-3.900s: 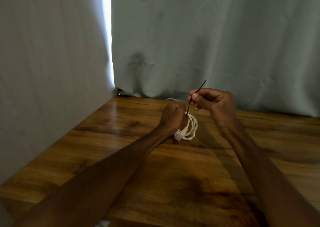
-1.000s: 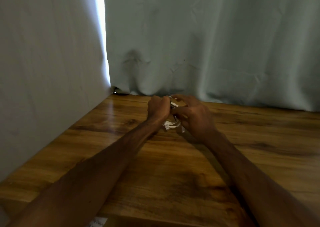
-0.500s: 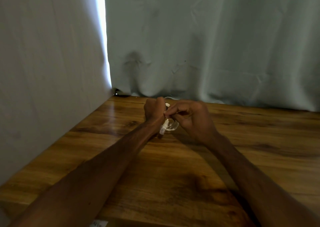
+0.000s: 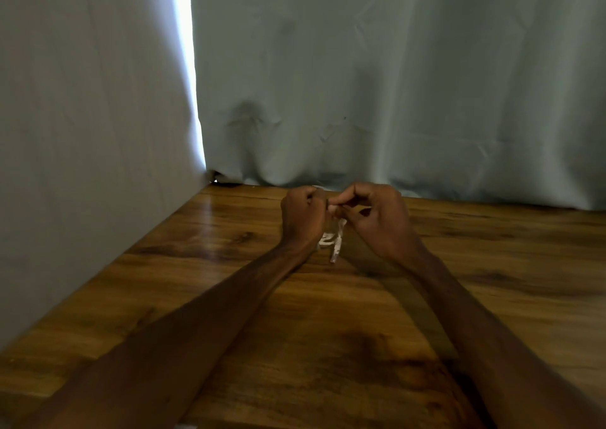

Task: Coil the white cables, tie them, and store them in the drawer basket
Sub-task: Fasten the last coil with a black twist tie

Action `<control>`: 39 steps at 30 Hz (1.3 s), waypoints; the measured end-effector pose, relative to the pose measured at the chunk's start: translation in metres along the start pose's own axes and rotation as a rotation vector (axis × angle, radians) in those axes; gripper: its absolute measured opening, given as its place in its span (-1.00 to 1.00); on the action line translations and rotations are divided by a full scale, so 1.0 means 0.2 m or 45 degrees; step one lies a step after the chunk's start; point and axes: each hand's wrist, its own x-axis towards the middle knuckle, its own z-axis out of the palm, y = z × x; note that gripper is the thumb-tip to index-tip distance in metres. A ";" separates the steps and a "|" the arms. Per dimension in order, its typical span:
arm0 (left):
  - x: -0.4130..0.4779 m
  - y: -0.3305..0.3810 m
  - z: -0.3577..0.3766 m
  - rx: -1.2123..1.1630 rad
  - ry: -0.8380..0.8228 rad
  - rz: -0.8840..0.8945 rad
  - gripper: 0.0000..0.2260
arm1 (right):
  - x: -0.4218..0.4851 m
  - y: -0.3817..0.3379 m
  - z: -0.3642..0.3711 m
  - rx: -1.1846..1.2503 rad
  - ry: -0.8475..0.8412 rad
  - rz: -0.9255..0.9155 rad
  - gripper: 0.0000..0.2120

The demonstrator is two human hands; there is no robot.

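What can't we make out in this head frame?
Head view:
- Coiled white cable: mostly hidden behind the left hand and right hand; only some loops and a plug end show.
- Cable tie: whether it is on, and what the right hand pinches, is hidden by fingers.
- Drawer basket: outside the frame.

cable (image 4: 333, 243) over table (image 4: 328, 314), curtain (image 4: 393, 84) behind table

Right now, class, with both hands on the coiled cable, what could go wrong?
1. Only part of the cable shows below the left hand; a loose grip could let the coil spring open.
2. Its plug end dangles free and may snag as the right hand works.
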 end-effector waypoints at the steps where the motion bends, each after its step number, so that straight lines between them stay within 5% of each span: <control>1: 0.00 0.01 0.00 -0.011 0.010 0.004 -0.71 | 0.01 -0.01 0.00 0.089 0.040 0.022 -0.90; 10: -0.04 -0.01 0.04 0.033 -0.090 0.118 -0.72 | 0.02 0.00 -0.04 0.686 0.196 0.530 -0.73; 17: -0.09 0.03 0.06 -0.318 -0.215 -0.034 -0.80 | 0.03 0.03 -0.10 0.885 0.301 0.761 -0.67; 25: -0.09 0.04 0.07 -0.322 -0.176 0.040 -0.83 | 0.04 0.01 -0.11 0.784 0.349 0.727 -0.88; 39: -0.05 0.00 0.05 -0.177 -0.191 0.195 -0.86 | 0.04 -0.04 -0.12 0.514 0.299 0.695 -0.90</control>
